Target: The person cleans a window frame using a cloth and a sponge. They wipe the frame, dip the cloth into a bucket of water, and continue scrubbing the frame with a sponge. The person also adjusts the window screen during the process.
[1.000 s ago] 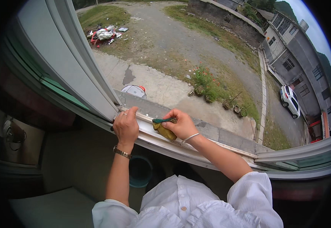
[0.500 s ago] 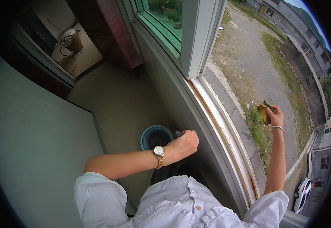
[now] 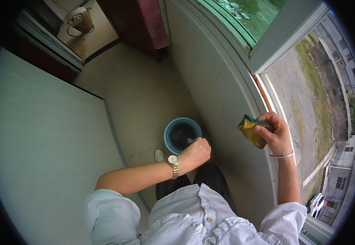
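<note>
Yellow sponge [image 3: 252,131] pinched in right hand [image 3: 276,134] fingertips, thumb on top.

- The left hand [image 3: 197,152] hides the near rim of the blue bucket [image 3: 173,130].
- The small dark object in its fingers is unclear.
- The right hand [image 3: 276,134] covers part of the sponge [image 3: 251,130].

Your left hand [image 3: 197,152] hangs just above the bucket [image 3: 182,134], which stands on the floor [image 3: 136,102] by the wall under the window. Your right hand [image 3: 276,134] holds the sponge [image 3: 253,130] to the right, beside the window sill [image 3: 281,118]. A kettle [image 3: 79,18] sits far behind, to the left.
</note>
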`<state>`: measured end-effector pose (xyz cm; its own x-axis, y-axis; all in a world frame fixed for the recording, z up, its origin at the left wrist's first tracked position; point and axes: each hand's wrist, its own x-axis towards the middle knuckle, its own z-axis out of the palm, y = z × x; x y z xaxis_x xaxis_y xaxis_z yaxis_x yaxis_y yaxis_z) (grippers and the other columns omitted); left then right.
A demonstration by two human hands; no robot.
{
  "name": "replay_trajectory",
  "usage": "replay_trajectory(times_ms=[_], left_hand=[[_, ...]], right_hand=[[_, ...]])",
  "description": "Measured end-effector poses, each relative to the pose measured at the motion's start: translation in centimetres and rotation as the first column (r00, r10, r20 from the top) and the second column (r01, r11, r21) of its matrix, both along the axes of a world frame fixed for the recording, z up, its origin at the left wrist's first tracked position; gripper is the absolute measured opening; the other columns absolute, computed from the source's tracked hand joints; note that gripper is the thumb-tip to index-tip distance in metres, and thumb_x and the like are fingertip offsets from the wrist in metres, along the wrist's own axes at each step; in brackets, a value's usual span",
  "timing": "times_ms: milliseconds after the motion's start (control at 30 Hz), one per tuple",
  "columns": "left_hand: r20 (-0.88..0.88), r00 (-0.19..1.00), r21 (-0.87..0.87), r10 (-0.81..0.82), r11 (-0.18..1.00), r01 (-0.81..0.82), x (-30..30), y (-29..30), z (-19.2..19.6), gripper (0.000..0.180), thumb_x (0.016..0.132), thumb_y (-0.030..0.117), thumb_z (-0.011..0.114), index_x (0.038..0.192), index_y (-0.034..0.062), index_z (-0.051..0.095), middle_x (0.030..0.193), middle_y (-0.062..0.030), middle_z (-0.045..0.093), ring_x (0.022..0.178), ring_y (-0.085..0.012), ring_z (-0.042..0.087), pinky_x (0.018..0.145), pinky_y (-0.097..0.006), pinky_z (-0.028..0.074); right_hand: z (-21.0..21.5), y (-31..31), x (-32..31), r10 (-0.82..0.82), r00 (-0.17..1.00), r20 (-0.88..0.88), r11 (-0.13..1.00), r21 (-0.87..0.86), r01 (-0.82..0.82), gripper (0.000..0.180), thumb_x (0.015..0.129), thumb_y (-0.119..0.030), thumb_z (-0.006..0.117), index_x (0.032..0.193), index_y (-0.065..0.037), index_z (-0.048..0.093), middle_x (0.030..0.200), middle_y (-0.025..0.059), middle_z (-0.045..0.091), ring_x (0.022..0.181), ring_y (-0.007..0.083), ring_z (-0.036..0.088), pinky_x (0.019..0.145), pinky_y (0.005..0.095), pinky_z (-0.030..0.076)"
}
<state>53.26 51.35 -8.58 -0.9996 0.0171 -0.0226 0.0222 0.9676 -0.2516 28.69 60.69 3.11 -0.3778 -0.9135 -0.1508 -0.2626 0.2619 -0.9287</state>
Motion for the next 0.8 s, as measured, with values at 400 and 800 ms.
replay_trajectory(times_ms=[400,800], left_hand=[[0.448,0.894,0.098,0.019,0.993,-0.07,13.7,-4.1,-11.6,0.014,0.082,0.02,0.06,0.081,0.0103,0.071,0.075,-0.0021,0.062,0.081,-0.0196,0.059,0.072,-0.033,0.042],[0.354,0.864,0.621,0.359,0.6,-0.504,12.0,-5.6,-25.9,0.005,0.078,0.008,0.061,0.075,0.0052,0.064,0.073,-0.0108,0.067,0.078,-0.0239,0.067,0.067,-0.034,0.052]], right_hand=[[-28.8,-9.8,13.2,-0.286,0.9,0.328,0.901,0.412,0.136,0.019,0.09,-0.008,0.073,0.104,0.0,0.063,0.091,0.002,0.066,0.081,0.0087,0.061,0.074,0.0233,0.051],[-45.3,-7.6,10.5,-0.14,0.943,0.301,0.87,0.493,-0.028,0.036,0.081,-0.001,0.073,0.116,0.001,0.063,0.103,0.0079,0.069,0.097,0.0174,0.064,0.09,0.0298,0.051]])
